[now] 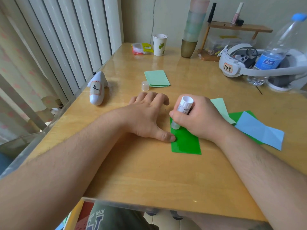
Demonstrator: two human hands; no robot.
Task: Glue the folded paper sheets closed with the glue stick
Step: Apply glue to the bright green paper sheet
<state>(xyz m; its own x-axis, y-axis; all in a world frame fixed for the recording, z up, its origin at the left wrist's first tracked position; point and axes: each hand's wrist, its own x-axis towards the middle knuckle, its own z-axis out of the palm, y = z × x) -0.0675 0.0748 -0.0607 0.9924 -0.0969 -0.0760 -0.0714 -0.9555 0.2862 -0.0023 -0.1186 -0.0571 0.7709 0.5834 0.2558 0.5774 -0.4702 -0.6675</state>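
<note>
While the right hand grips the glue stick tip-down on the dark green sheet at centre frame, the left hand, empty and spread, pins its edge, so gluing is under way and pressing the fold shut likely comes next.

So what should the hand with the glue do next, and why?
Probably slide the glue stick down along the dark green paper: its tip touches the top corner, the right hand grips it, and the left hand's thumb pins the sheet's edge.

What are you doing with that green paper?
A person is gluing paper. The right hand presses a glue stick down onto the top corner of a dark green sheet, while the left hand's thumb pins its edge to the table. The cap sits beside a light green stack. More sheets lie on the right.
</note>
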